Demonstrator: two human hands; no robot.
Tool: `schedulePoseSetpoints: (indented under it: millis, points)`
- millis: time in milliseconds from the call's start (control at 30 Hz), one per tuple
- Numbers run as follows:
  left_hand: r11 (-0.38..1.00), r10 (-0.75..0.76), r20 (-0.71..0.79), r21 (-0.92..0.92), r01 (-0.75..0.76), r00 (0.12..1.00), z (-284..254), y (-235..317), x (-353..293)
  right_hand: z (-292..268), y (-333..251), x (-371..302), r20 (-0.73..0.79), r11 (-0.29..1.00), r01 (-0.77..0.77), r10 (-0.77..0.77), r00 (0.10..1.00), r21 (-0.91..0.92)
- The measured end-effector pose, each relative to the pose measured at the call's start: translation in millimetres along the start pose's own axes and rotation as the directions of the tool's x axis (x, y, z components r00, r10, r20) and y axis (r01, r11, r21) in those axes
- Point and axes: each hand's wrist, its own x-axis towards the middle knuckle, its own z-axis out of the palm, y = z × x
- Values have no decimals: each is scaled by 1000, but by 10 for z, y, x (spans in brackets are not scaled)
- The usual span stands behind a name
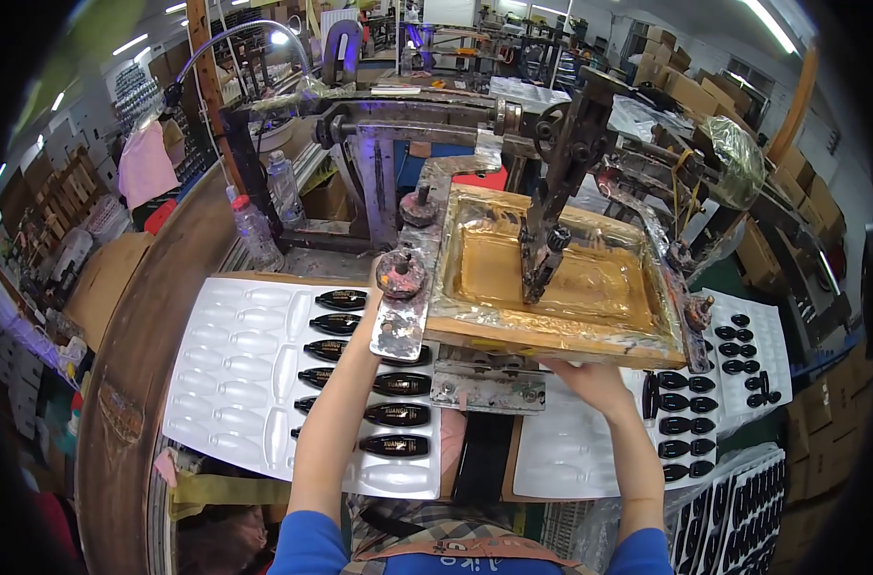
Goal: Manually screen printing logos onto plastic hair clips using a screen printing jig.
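Observation:
A wooden-framed printing screen spread with gold ink sits tilted in the machine ahead of me. A dark metal squeegee arm comes down into the ink. My left hand is at the screen's left side, mostly hidden behind the paint-stained metal bracket. Under the screen's front edge reaches my right hand, its fingers out of sight. Below my left forearm, a white moulded tray carries black oval pieces with gold print. The right-hand white tray bears plain black pieces.
Another white tray with small black pieces lies farther right. Clear bottles stand at the left of the machine, beside a curved brown bench edge. More black pieces lie in plastic at lower right. Cardboard boxes are stacked behind.

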Motion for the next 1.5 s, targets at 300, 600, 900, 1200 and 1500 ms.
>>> schedulePoseSetpoints:
  millis: [300, 600, 900, 1200, 1500]
  points:
    - [876, -130, -641, 282, 390, 756, -366, 550, -1839, 106, -205, 226, 238, 994, -105, 103, 966, -5]
    - [838, -241, -611, 262, 479, 754, -31, 225, -2683, -316, 373, -500, -207, 974, -27, -21, 978, -225]
    - [563, -37, -327, 774, 290, 944, -81, 189, -2832, -956, 854, -1136, -563, 928, -348, 358, 745, 129]
    - [513, 224, -196, 856, 55, 955, -115, 553, -2266, -623, 1780, -1448, -563, 579, -676, 400, 723, -456]
    - [545, 146, 181, 806, -232, 972, 399, 271, -531, -697, 977, -1051, -440, 960, -278, 236, 866, -32]
